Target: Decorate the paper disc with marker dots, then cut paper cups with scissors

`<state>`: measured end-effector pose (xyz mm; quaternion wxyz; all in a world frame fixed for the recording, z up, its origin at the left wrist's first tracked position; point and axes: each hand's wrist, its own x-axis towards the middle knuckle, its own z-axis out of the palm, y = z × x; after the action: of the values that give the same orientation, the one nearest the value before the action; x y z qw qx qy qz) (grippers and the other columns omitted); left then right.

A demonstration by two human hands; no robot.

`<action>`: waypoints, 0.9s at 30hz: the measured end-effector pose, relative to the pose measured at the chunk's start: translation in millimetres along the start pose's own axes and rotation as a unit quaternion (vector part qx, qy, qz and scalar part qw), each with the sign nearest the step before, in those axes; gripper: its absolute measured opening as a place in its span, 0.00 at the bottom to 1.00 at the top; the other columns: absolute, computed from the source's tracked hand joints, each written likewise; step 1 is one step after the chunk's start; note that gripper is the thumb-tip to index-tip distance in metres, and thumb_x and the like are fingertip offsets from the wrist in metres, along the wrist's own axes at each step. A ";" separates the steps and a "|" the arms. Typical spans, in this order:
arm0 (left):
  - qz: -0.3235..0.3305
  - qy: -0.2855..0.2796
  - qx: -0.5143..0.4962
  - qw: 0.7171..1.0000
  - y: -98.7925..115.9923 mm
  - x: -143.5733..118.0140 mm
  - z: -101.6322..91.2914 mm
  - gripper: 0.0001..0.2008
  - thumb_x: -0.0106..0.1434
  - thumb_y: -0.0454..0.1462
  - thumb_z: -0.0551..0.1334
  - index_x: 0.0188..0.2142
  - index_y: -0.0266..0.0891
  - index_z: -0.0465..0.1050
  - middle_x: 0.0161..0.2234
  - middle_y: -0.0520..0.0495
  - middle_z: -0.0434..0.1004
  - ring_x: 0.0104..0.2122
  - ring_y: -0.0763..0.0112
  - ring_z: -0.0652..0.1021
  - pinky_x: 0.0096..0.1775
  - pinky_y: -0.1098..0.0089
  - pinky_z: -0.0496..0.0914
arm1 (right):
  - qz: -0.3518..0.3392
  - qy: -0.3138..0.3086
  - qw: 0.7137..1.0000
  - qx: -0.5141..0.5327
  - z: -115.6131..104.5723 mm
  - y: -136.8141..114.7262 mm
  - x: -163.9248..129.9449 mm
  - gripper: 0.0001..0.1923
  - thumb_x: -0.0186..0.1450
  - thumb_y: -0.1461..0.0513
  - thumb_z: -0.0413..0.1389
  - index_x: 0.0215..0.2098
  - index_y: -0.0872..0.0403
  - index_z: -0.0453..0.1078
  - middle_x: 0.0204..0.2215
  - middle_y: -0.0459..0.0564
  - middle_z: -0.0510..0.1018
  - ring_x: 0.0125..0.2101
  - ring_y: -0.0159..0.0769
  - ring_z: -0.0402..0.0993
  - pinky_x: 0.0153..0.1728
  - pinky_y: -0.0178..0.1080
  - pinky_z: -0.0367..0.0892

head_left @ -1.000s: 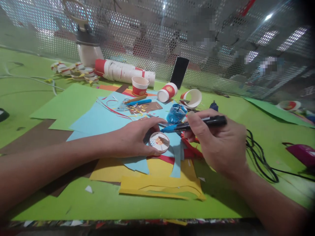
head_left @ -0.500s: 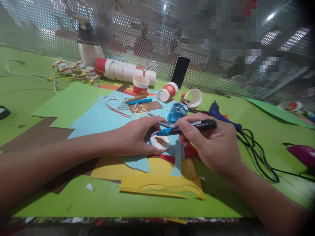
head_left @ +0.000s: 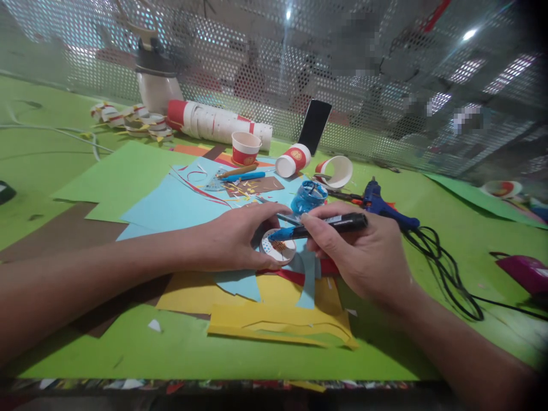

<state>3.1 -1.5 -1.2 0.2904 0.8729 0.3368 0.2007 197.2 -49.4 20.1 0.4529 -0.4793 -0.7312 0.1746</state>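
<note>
L hand (head_left: 233, 242) curls round the white paper disc (head_left: 277, 249), thumb & fingers touching its rim, pinning it on the blue paper (head_left: 175, 205) mid-table; R hand (head_left: 363, 254) is closed in a writing grip on a black marker (head_left: 325, 225), its blue tip down on the disc's face. Just behind sit a blue tape roll (head_left: 309, 196), a blue glue gun (head_left: 381, 205) w/ black cord & three paper cups; yellow paper (head_left: 278, 319) lies nearer the table's front edge.
</note>
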 end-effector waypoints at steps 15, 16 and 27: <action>0.008 0.001 -0.010 1.000 0.7 0.8 -0.2 0.32 0.55 0.41 0.67 0.57 0.39 0.61 0.44 0.46 0.75 0.41 0.63 0.75 0.41 0.66 0.69 | 0.010 -0.003 1.000 0.005 -0.4 -0.8 -0.6 0.09 0.63 0.58 0.60 0.28 0.53 0.75 0.16 0.41 0.74 0.16 0.27 0.67 0.18 0.31 0.66; 0.010 0.001 -0.011 1.000 1.0 1.0 0.0 0.32 0.55 0.41 0.67 0.57 0.39 0.61 0.43 0.46 0.74 0.40 0.63 0.75 0.40 0.67 0.69 | 0.016 -0.001 1.000 0.012 -0.1 -0.5 -0.6 0.09 0.63 0.57 0.60 0.28 0.53 0.74 0.16 0.40 0.73 0.15 0.27 0.66 0.17 0.31 0.65; -0.002 0.009 -0.012 1.000 0.4 1.4 1.4 0.34 0.54 0.42 0.67 0.59 0.37 0.61 0.43 0.45 0.74 0.40 0.64 0.74 0.42 0.66 0.69 | 0.032 0.026 0.998 0.046 6.4 1.6 1.6 0.11 0.61 0.57 0.62 0.24 0.53 0.72 0.14 0.41 0.72 0.13 0.26 0.65 0.14 0.31 0.64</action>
<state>5.0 -1.3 -1.8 0.2979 0.8670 0.3388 0.2116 192.6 -46.1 16.3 0.4875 -0.4853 -0.6948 0.2099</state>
